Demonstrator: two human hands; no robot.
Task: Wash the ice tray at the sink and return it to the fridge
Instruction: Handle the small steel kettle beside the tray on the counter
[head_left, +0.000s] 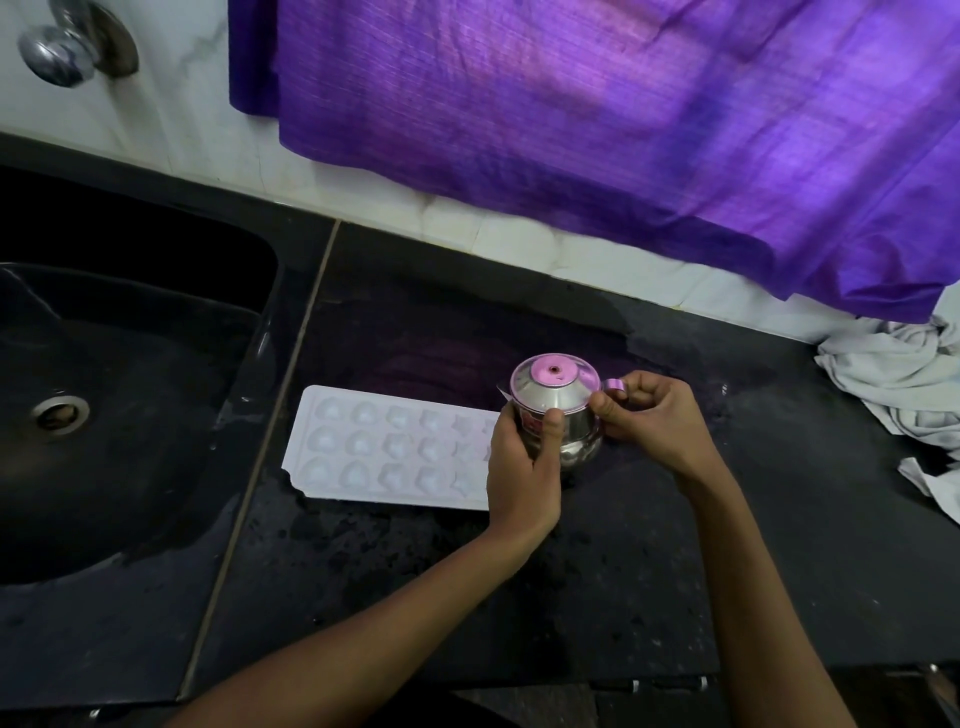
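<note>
Centrally, a white plastic ice tray (384, 452) lies flat on the black stone worktop (597, 582), just right of the dark sink (130, 374). At the tray's right end, the left hand (522, 470) grips a small steel pot (558, 410), fingers curled round it; the right hand (649, 423) pinches its handle.

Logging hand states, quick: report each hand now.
Left hand: fingers curled round the body of the small lidded steel pot.
Right hand: pinching the pot's lid edge near the handle.
</note>
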